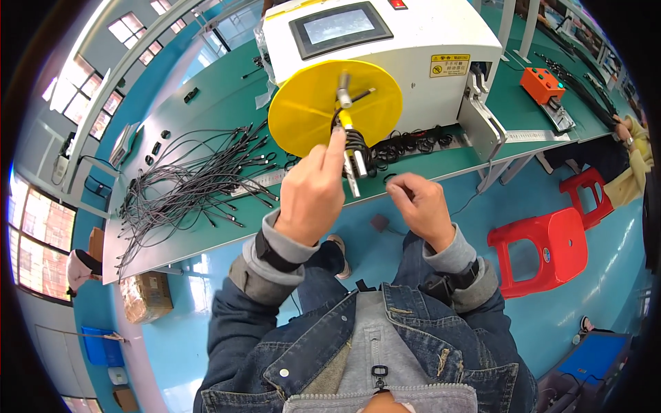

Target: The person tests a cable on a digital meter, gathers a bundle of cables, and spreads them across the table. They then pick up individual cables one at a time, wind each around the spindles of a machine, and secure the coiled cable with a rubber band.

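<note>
In front of me a white winding machine (434, 41) carries a round yellow disc (296, 110) with metal prongs. A black cable (355, 140) is coiled round the prongs, its loose end sticking out across the disc. My left hand (313, 193) is at the left side of the coil, its index finger reaching up against the cable and the other fingers curled in. To the right of the prongs, my right hand (421, 206) hangs by the table edge with thumb and fingers pinched together. A small dark piece shows at its fingertips, too small to name.
Many loose black cables (193, 172) lie spread on the green table (227, 110) at left. Coiled cables (413, 142) sit beneath the machine. A metal bracket (482, 127) and an orange device (542, 86) stand to the right. Red stools (544, 248) and another person's sleeve (630, 172) are at right.
</note>
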`<control>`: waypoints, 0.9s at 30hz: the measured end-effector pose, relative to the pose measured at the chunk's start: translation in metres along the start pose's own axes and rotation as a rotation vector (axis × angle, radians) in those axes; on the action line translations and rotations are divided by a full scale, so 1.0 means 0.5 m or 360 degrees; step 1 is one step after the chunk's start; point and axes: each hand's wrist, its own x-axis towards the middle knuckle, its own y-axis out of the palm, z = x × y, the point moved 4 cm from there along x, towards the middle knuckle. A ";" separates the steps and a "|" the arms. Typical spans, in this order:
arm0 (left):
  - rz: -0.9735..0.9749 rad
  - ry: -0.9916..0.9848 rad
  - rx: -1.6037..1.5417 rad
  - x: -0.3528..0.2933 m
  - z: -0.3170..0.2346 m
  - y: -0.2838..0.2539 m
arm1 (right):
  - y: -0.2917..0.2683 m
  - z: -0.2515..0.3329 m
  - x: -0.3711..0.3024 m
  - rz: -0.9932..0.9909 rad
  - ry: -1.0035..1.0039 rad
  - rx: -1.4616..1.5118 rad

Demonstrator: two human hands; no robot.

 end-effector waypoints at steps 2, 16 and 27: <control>0.0116 0.0108 0.0205 0.020 -0.013 0.006 | 0.003 0.020 0.026 -0.0081 -0.0158 -0.0019; 0.0266 -0.0032 0.0368 0.039 -0.040 0.031 | 0.024 -0.018 0.108 -0.0142 -0.0266 0.0068; 0.0420 -0.0385 -0.0021 0.024 -0.039 0.031 | 0.058 -0.008 0.088 -0.0011 -0.0388 0.0293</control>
